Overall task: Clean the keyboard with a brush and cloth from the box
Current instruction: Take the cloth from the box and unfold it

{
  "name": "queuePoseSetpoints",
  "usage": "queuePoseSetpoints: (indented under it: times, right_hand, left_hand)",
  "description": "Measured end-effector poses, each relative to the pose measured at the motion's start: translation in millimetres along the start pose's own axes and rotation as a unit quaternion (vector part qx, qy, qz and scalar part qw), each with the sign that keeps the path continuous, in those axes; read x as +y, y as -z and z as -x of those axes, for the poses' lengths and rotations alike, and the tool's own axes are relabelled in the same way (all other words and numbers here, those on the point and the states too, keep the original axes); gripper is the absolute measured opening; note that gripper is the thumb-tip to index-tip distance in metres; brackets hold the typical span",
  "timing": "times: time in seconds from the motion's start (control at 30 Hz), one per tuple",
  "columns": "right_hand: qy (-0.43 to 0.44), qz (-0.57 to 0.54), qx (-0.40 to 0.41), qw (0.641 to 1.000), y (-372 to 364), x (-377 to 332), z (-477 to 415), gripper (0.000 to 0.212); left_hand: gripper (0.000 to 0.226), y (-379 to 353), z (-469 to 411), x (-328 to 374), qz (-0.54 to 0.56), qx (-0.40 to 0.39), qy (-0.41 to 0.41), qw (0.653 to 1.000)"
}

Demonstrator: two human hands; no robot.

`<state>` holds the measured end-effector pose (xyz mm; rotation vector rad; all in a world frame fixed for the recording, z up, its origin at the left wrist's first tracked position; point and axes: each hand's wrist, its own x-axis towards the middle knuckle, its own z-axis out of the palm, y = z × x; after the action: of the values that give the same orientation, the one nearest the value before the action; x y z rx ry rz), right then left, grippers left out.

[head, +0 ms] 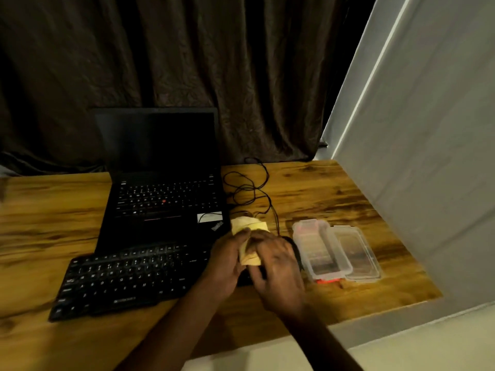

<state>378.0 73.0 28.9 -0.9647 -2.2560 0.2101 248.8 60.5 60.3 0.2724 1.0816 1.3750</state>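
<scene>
A black external keyboard (126, 277) lies on the wooden table (334, 199) in front of a laptop. Over its right end both hands hold a yellow cloth (247, 228). My left hand (225, 263) grips the cloth from the left, thumb on top. My right hand (276, 266) covers the cloth's right side, with its fingers curled over it. A clear plastic box (320, 250) with a red latch stands open just right of the hands, its lid (359, 255) lying beside it. No brush is visible.
An open black laptop (166, 194) with a dark screen stands behind the keyboard. A tangled black cable (249, 188) lies to its right. A dark curtain hangs behind the table and a white wall runs along the table's right edge.
</scene>
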Motion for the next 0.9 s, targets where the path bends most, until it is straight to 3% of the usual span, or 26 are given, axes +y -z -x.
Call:
queuePoseSetpoints:
  times: [0.13,0.27,0.43,0.6,0.67,0.73,0.83,0.9]
  right_hand:
    - [0.01,-0.053,-0.055,0.997,-26.3,-24.6,7.3,0.03]
    - [-0.015,-0.112,-0.07,0.991,-53.3,-64.0,9.1,0.056]
    - [-0.032,-0.123,-0.099,0.987,-89.9,-111.2,6.2,0.08]
    - [0.034,-0.036,-0.157,0.986,-116.3,-139.1,-2.6,0.084]
    - [0.026,-0.07,-0.161,0.984,-121.0,-150.3,-5.1,0.087]
    - [-0.038,-0.185,-0.129,0.974,-122.9,-163.0,-9.8,0.088]
    - [-0.166,-0.289,-0.057,0.941,-124.2,-180.3,-18.4,0.09]
    - [-0.26,-0.399,-0.027,0.879,-129.7,-193.7,-21.8,0.087]
  left_hand:
    - [0.02,39.5,12.2,4.3,-0.025,0.054,-0.024,0.998]
    - [0.021,81.3,26.2,16.6,-0.074,0.079,-0.052,0.993]
    - [0.031,127.6,43.7,44.3,-0.122,0.012,-0.047,0.991]
    - [0.036,180.4,51.4,70.0,-0.212,-0.023,-0.022,0.977]
    - [0.034,197.5,53.2,83.7,-0.269,-0.038,-0.02,0.962]
    - [0.033,214.1,53.9,96.1,-0.326,-0.061,-0.045,0.942]
    - [0.026,234.6,55.1,105.5,-0.389,-0.072,-0.148,0.906]
    - [0.029,243.8,57.1,108.6,-0.371,-0.07,-0.25,0.892]
